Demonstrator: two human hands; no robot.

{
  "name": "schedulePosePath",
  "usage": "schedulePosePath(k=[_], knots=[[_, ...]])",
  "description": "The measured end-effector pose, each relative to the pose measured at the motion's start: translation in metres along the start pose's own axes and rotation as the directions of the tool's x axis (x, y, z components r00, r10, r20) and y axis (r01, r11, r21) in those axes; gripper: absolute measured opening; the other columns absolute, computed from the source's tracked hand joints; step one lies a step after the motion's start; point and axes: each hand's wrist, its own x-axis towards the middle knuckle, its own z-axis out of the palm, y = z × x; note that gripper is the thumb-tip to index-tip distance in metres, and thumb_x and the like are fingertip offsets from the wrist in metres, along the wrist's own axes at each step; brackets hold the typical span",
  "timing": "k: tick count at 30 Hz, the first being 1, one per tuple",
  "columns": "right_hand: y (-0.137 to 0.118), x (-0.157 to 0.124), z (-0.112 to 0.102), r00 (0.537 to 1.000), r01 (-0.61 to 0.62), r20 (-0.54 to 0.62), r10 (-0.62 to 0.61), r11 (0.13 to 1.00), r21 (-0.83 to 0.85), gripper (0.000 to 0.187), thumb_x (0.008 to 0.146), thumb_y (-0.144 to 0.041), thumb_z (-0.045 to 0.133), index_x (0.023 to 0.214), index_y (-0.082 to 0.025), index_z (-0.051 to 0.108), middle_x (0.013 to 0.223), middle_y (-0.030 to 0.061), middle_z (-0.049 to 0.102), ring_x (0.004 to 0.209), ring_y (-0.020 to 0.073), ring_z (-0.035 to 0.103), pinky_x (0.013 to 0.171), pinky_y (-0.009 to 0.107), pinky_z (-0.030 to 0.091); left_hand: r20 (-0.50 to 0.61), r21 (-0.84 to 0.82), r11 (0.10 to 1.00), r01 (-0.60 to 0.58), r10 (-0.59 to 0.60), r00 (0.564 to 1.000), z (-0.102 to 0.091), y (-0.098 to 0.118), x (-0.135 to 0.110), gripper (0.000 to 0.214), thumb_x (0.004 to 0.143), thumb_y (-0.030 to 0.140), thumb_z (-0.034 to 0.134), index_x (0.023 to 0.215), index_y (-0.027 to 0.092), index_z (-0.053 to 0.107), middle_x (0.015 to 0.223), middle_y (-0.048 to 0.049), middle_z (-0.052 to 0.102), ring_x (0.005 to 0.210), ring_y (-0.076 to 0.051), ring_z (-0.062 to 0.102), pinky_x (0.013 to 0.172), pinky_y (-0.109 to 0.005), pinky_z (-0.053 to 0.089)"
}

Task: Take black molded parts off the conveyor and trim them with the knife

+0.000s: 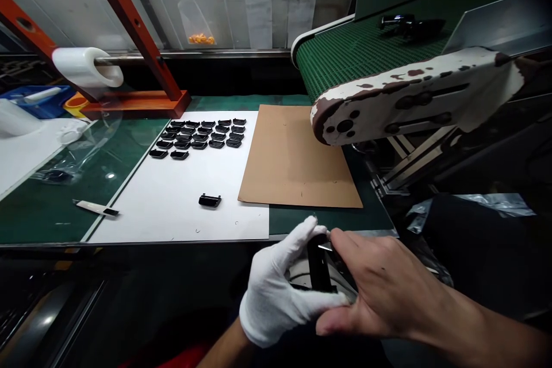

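My left hand [280, 287], in a white glove, is closed round a small black plastic part [319, 267] held below the table's front edge. My bare right hand [379, 287] pinches a small metal blade [325, 246] against the top of that part. On the white sheet [172, 207] a single black part [210, 200] lies alone. Further back on the sheet, several black parts [200, 137] lie in neat rows.
A brown cardboard sheet [293, 161] lies right of the white sheet. A green conveyor belt [366, 52] with a worn white side plate carries black parts [409, 24] at the right. A film roll [84, 66] on an orange stand and a small knife [97, 208] are at the left.
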Motion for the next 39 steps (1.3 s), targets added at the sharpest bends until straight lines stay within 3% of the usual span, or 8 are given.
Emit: schedulePosePath(k=[8,12,24,39], knots=[[0.003,-0.001,0.002,0.993,0.072,-0.077,-0.085,0.986,-0.148,0.075,0.076,-0.083,0.01,0.071,-0.019,0.05,0.054,0.002,0.054,0.041,0.0235,0.056,0.04,0.032,0.026,-0.035,0.031,0.999,-0.01,0.011,0.999,0.004,0.001,0.0,0.089,0.052,0.01,0.088,0.13,0.034,0.053,0.115,0.0024,0.069,0.098,-0.017,0.068,0.092,-0.019,0.053],[0.006,-0.001,0.002,0.995,0.097,-0.013,-0.102,0.971,-0.22,0.078,0.077,-0.081,0.004,0.07,-0.019,0.052,0.055,0.0041,0.054,0.044,0.0249,0.058,0.04,0.033,0.028,-0.086,0.064,0.998,0.006,-0.001,0.996,0.007,-0.002,-0.003,0.087,0.051,0.013,0.089,0.129,0.031,0.055,0.112,0.0006,0.07,0.097,-0.018,0.069,0.09,-0.018,0.054],[0.011,0.003,0.001,0.986,0.095,0.154,-0.064,0.974,-0.204,0.087,0.075,-0.08,-0.006,0.074,-0.018,0.054,0.059,0.006,0.059,0.049,0.0279,0.062,0.042,0.034,0.027,-0.165,0.101,0.99,0.097,-0.079,0.983,0.013,-0.008,-0.006,0.075,0.052,0.023,0.089,0.122,0.018,0.062,0.109,-0.007,0.072,0.096,-0.022,0.069,0.089,-0.021,0.055],[0.015,0.003,0.007,0.987,0.159,0.044,-0.153,0.968,-0.196,0.08,0.085,-0.071,0.001,0.074,-0.016,0.057,0.059,0.0055,0.059,0.049,0.0224,0.06,0.043,0.032,0.028,-0.175,-0.014,0.985,0.173,-0.173,0.969,0.012,-0.009,-0.003,0.071,0.052,0.006,0.086,0.118,0.017,0.064,0.11,-0.0063,0.071,0.096,-0.022,0.07,0.087,-0.021,0.057]])
